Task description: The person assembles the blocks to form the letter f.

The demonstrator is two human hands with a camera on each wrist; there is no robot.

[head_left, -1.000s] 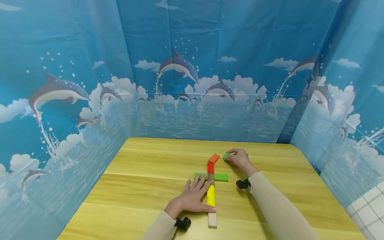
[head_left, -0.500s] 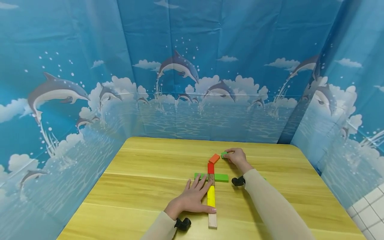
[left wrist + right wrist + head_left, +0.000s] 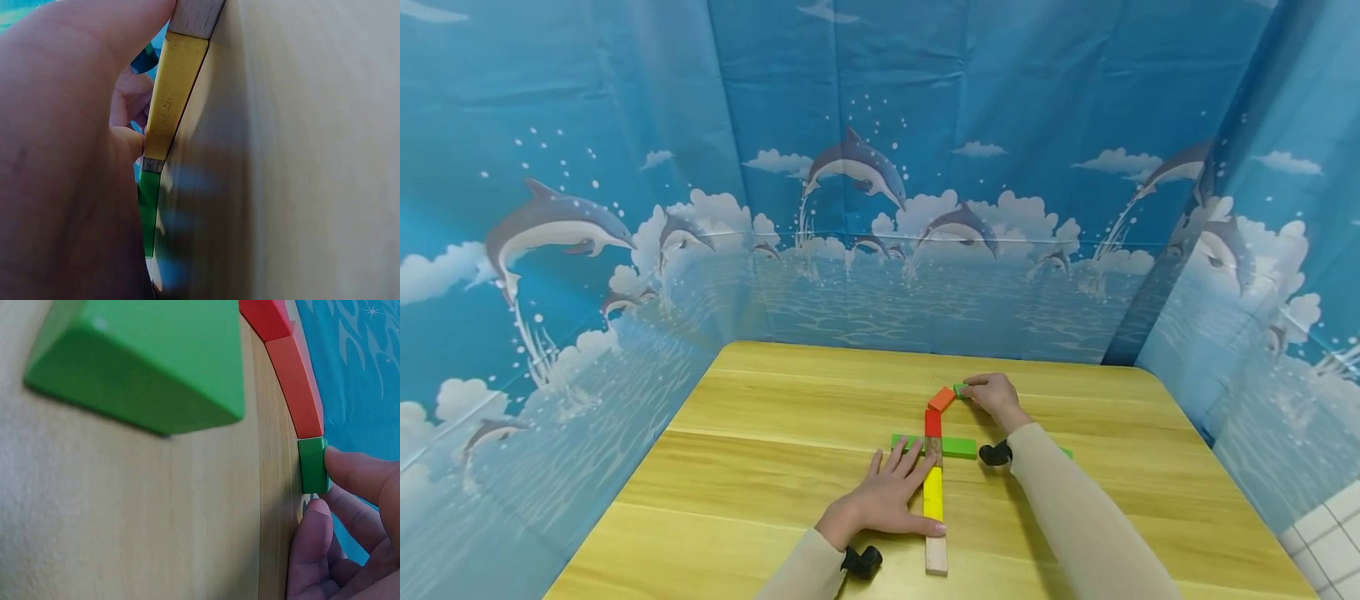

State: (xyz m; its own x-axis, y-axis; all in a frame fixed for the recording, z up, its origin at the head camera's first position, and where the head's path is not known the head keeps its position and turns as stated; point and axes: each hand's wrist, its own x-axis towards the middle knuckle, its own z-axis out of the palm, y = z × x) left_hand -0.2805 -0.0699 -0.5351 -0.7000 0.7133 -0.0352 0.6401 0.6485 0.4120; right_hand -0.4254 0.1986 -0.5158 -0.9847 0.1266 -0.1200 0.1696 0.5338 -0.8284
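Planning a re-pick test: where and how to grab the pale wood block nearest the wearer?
Probably pinch the pale wood block by its two long sides at its near, free end, coming down from the near side. It lies flat with both long sides exposed there; its far end meets the yellow block, where the left hand lays its thumb.

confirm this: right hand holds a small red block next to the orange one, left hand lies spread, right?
Not red: the right hand holds a small green block, as the right wrist view shows. It is next to the orange block, and the left hand lies spread.
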